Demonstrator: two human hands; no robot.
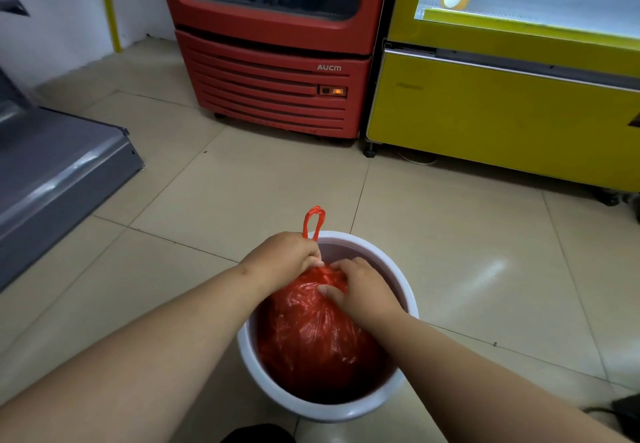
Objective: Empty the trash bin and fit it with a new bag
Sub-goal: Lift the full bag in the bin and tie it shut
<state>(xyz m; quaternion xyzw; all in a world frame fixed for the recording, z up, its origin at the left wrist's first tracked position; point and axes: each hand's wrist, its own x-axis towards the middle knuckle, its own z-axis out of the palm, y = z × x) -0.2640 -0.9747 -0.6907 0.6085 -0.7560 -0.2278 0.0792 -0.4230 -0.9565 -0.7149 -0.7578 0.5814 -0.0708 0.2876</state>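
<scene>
A round white trash bin (374, 404) stands on the tiled floor just in front of me. Inside it sits a full red plastic bag (311, 335), gathered at the top. My left hand (284, 255) is closed around the bag's neck, and a red handle loop (313, 223) sticks up out of the fist. My right hand (356, 287) lies on the upper right of the bag, fingers curled into the bunched plastic beside the neck.
A red drinks cooler (273, 72) and a yellow display freezer (502, 107) stand against the far side. A grey metal shelf base (59, 172) juts in from the left. A dark object (627, 408) lies at the lower right.
</scene>
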